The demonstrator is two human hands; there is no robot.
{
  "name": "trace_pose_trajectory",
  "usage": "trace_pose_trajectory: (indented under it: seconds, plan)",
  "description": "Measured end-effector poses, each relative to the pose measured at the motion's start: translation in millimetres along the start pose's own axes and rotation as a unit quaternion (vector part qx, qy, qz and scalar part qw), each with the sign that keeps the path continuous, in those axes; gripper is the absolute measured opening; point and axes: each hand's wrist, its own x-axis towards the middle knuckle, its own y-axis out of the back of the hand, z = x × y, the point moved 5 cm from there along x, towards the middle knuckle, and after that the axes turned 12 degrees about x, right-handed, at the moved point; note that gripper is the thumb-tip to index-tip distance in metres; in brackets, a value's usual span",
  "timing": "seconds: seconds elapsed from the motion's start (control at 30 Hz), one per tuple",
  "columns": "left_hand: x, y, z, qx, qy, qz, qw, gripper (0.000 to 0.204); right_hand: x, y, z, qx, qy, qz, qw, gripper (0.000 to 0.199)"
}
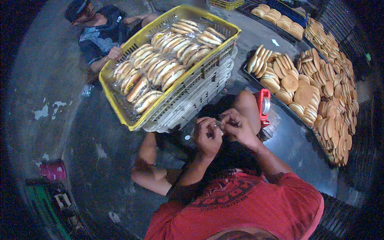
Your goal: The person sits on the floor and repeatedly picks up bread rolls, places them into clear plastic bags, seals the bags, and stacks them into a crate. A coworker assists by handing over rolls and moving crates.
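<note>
Our left hand (207,135) and right hand (237,127) pinch something small between the fingertips — what, we cannot tell. The yellow crate (120,98) already holds many bagged buns (160,68), yet loose buns (316,92) — heaps — remain unbagged on the trays (250,78).

Both forearms are seen entering from the lower edge and converging at frame centre. The left hand (207,135) is held raised with the fingers curled inward and the knuckles turned up toward the camera. The right hand (237,127) is positioned just beside it, fingers bent, thumb and forefinger pinched together. The fingertips of both hands are brought into contact at the midline. Both wrists are flexed slightly. The elbows are bent and kept close to the torso. What is pinched between the fingertips cannot be resolved.
</note>
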Motion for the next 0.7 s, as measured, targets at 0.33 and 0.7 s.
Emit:
trace_pose_trajectory:
  seconds: [0.33, 0.7]
  plan:
    - [-2.6, 44.5, -46.0, -0.161, 0.261, 0.010, 0.952, 0.022, 8.8, -46.8, -11.2, -0.113, 0.115, -0.107, 0.981, 0.036]
    - [74.0, 86.0, -52.8, -0.247, 0.122, -0.073, 0.959, 0.046, 82.3, -91.8, -41.6, -0.108, 0.082, -0.075, 0.988, 0.059]
